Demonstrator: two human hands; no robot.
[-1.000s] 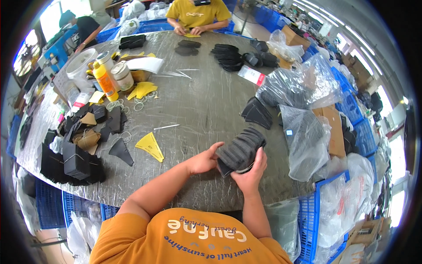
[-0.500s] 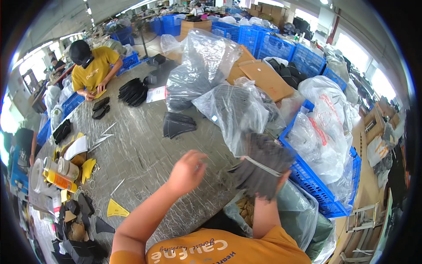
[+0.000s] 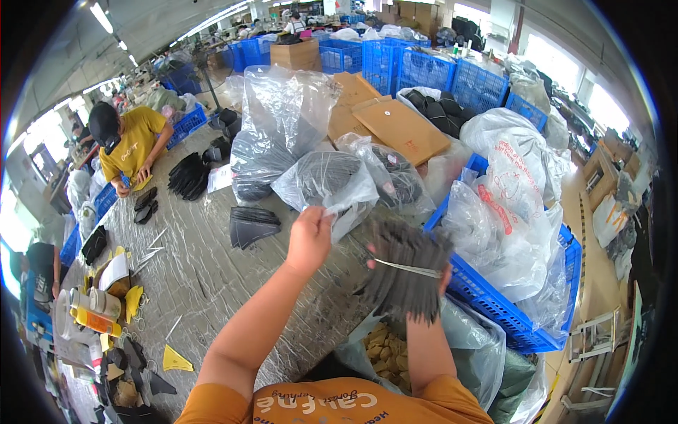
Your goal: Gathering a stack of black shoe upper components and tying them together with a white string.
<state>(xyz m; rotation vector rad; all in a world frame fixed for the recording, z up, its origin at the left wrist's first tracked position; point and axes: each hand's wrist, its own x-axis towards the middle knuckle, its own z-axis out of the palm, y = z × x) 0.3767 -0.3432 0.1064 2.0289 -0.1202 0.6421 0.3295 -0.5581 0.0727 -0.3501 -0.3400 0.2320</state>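
My right hand (image 3: pixel 445 278) is wrapped round a thick bundle of dark cut pieces (image 3: pixel 406 275), bound across the middle by a pale band. The bundle hangs just past the table's right edge, and it hides most of that hand. My left hand (image 3: pixel 311 237) pinches the near edge of a clear plastic bag (image 3: pixel 332 180) with dark pieces inside it. The bag lies on the grey table (image 3: pixel 219 283). Left of it sits a fanned stack of black pieces (image 3: pixel 254 226), which neither hand touches.
A blue crate (image 3: pixel 515 311) full of plastic bags stands at my right, beside an open bag of tan pieces (image 3: pixel 385 353). Flat cardboard (image 3: pixel 402 129) and another clear bag (image 3: pixel 279 120) lie farther back. Bottles (image 3: pixel 99 321) crowd the left edge; a co-worker (image 3: pixel 134 145) works beyond.
My left hand has moved forward and taken hold of the plastic bag's edge. The bundle in my right hand is still held. The view has shifted to the right.
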